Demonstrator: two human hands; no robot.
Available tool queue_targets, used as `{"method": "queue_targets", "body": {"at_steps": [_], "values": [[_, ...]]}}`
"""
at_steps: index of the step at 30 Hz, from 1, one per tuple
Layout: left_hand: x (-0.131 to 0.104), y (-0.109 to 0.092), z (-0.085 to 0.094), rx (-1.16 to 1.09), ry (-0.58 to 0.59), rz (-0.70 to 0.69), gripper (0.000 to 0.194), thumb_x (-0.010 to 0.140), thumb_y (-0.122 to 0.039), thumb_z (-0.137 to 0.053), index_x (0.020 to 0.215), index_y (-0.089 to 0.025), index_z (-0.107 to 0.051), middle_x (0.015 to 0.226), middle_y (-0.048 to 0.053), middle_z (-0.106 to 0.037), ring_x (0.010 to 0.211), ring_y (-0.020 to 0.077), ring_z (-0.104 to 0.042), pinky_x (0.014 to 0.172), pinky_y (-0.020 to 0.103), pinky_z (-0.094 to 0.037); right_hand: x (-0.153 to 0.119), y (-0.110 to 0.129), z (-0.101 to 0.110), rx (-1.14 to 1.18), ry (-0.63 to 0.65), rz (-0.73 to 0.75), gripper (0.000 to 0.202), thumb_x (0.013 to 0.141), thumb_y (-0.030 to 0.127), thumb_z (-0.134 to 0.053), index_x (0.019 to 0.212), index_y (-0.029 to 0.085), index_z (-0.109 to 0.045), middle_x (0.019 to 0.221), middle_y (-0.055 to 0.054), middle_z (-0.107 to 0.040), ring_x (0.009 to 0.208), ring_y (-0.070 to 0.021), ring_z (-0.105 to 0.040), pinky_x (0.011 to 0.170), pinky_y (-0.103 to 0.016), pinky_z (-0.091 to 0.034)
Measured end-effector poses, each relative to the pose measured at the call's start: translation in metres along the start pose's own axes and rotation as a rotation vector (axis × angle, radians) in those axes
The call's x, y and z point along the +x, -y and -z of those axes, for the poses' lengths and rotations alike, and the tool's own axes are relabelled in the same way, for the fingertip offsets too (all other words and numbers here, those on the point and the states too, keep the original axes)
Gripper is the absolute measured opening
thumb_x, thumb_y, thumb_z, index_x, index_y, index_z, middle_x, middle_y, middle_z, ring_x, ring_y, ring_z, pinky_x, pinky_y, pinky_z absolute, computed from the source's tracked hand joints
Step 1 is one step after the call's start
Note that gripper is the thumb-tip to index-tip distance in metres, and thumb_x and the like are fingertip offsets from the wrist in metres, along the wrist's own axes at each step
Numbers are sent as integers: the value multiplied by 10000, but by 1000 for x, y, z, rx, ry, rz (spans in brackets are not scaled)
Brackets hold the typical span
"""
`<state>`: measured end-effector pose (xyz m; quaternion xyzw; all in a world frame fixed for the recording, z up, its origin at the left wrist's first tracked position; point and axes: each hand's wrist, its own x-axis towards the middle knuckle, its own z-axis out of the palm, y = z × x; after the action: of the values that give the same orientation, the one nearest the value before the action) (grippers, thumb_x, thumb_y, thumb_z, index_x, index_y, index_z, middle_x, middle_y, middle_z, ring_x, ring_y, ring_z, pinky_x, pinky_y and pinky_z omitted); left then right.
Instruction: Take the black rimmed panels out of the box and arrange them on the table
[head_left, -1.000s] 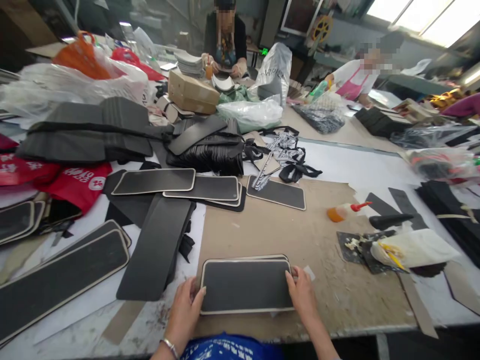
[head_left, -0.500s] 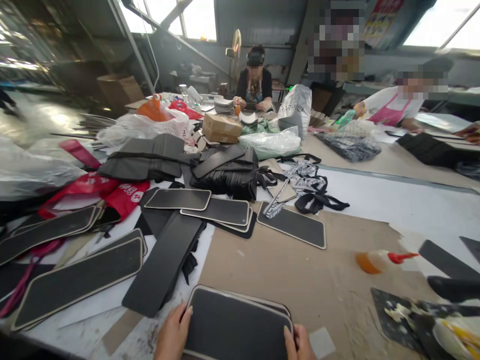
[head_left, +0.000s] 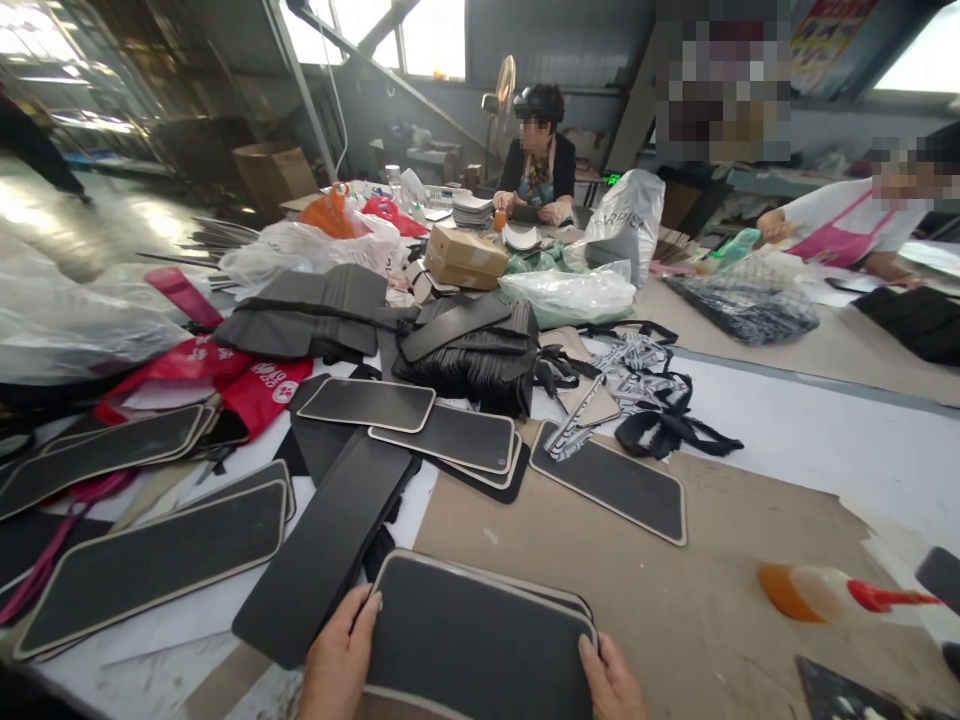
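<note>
Between my two hands is a small stack of black rectangular panels (head_left: 480, 635) with rounded corners and pale edges. My left hand (head_left: 341, 640) grips the stack's left edge, thumb on top. At the right edge my right hand (head_left: 611, 675) pinches the same stack, its fingers partly hidden beneath. A long plain black strip piece (head_left: 330, 550) lies just left of the stack. Beyond it rest more pale-edged black panels (head_left: 450, 437), overlapping one another. Another such panel (head_left: 611, 485) has a patterned strap (head_left: 574, 430) across its corner.
A glue bottle (head_left: 817, 590) with orange liquid and red nozzle lies on the brown cardboard (head_left: 675, 610) at right. Bundled black pieces (head_left: 469, 350), a cardboard box (head_left: 465, 257) and plastic bags (head_left: 562, 292) cover the table's middle. Two people (head_left: 536, 165) sit or stand across the table.
My view has turned slightly left, so the scene shifts right. Both hands still hold the stack. The person across has turned their head to the side.
</note>
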<state>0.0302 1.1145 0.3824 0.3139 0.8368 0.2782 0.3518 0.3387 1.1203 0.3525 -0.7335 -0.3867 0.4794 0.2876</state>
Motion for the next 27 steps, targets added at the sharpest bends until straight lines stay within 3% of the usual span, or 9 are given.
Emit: {"method": "queue_targets", "body": {"at_steps": [3, 10, 14, 18, 21, 23, 27], "values": [[35, -42, 1, -40, -38, -102, 420, 651, -531, -423, 841, -206, -609, 863, 58, -677, 851, 251, -609, 778, 345, -454, 42, 41, -7, 13, 73, 56, 445, 626, 649, -479, 684, 210, -523, 647, -15, -593, 688, -203, -560, 645, -281, -457], [125, -129, 12, -66, -155, -303, 307, 724, -400, -385, 780, -188, -599, 751, 45, -646, 724, 188, -580, 686, 293, -428, 133, 146, -43, -31, 66, 255, 504, 633, 661, -450, 768, 182, -532, 725, -46, -628, 716, -219, -569, 654, -305, -450], [164, -154, 26, -78, -205, -299, 313, 739, -369, -402, 884, -168, -594, 856, 74, -648, 819, 195, -584, 755, 301, -430, 167, 171, -63, -156, 36, 336, 497, 683, 616, -363, 807, 178, -561, 834, -102, -654, 854, -267, -581, 747, -345, -439], [175, -136, 31, -97, -276, -258, 469, 672, -416, -482, 1024, -107, -515, 970, 147, -603, 891, 233, -574, 813, 354, -437, 177, 152, -73, -303, -31, 304, 480, 669, 563, -339, 867, 178, -545, 940, -148, -641, 915, -286, -576, 807, -379, -425], [155, -103, 29, -44, -333, -270, 327, 636, -452, -493, 814, -178, -512, 770, 60, -586, 733, 213, -572, 727, 341, -459, 171, 129, -68, -300, -81, 296, 445, 641, 560, -391, 835, 186, -536, 848, -128, -645, 821, -259, -593, 768, -353, -445], [133, -79, 25, 17, -260, -247, 247, 678, -457, -441, 657, -214, -478, 601, -2, -535, 604, 182, -542, 647, 309, -453, 162, 117, -60, -277, -91, 311, 402, 630, 549, -406, 770, 196, -540, 784, -107, -644, 766, -246, -594, 732, -339, -455], [84, -37, 14, -42, 24, -183, 280, 679, -482, -514, 583, -221, -545, 529, -38, -559, 546, 141, -537, 574, 228, -443, 139, 98, -50, -270, -18, 296, 377, 658, 551, -421, 679, 202, -563, 713, -71, -637, 698, -221, -585, 640, -300, -459]]}}
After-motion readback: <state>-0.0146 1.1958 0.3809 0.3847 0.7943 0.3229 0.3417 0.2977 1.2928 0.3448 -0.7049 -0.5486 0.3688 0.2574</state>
